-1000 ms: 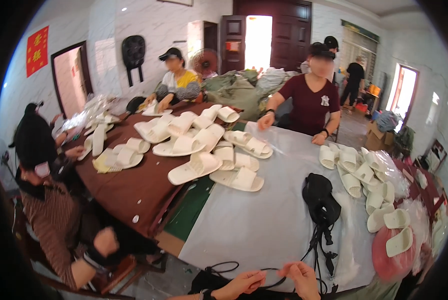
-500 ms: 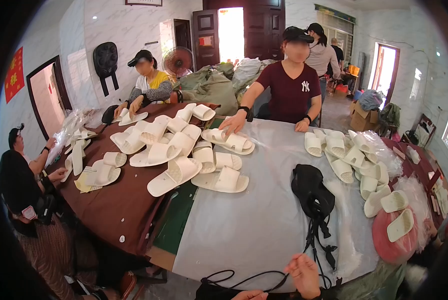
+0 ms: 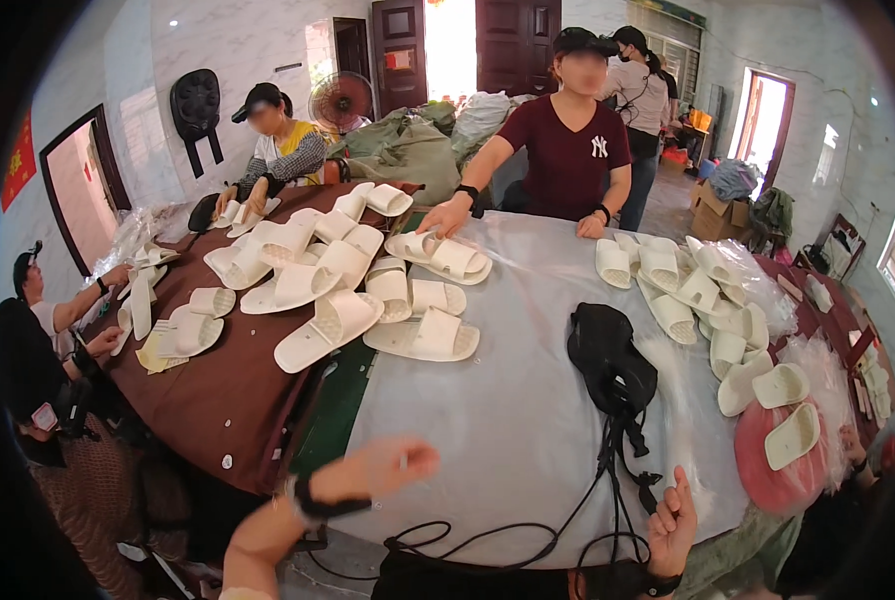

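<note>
My left hand [image 3: 388, 468] reaches over the near edge of the grey table cover [image 3: 488, 430], fingers loosely stretched and slightly blurred, holding nothing. A black band is round its wrist. My right hand [image 3: 673, 525] is raised at the near right, index finger up and the others partly bent, with nothing visible in it. Between the two hands a thin black cord [image 3: 468, 550] lies in loops along the near edge. The cord runs up towards a black pouch-like bag [image 3: 613, 360] with dangling straps. White slide sandals [image 3: 428, 335] lie at the left of the grey cover.
A heap of white slides [image 3: 313, 250] covers part of the brown cloth [image 3: 198, 410] at left. More slides [image 3: 693, 275] lie at right beside clear plastic and a red round bundle [image 3: 778, 465]. Across the table a co-worker's hand [image 3: 448, 215] touches a slide. Other people work around the table.
My left hand has risen from the near edge to over the cover and is off the cord. My right hand has moved right. The whole view has shifted slightly.
</note>
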Available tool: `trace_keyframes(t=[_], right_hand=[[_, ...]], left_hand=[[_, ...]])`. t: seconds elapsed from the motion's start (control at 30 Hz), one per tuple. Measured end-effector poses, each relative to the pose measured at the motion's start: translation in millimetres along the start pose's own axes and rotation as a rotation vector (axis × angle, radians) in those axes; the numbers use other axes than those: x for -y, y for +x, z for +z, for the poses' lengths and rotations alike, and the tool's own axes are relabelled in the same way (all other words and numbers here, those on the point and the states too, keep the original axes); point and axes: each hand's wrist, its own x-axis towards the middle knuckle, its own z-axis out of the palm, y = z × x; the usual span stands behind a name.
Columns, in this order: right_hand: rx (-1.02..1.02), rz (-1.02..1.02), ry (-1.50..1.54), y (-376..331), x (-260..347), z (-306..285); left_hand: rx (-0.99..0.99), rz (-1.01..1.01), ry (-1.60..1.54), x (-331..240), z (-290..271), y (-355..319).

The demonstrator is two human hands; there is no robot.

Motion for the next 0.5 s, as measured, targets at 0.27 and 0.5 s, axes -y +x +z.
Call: trace_keyframes(t=[0.27, 0.5], right_hand=[[0.081, 0.194, -0.167, -30.2, -20.1, 8.6], [-0.042, 0.217, -0.523, -50.0, -19.8, 41.4]], left_hand=[[-0.660, -0.059, 0.707, 161.0, -32.4, 170.0], [-0.660, 0.057, 0.065, 64.7, 40.7, 146.5]])
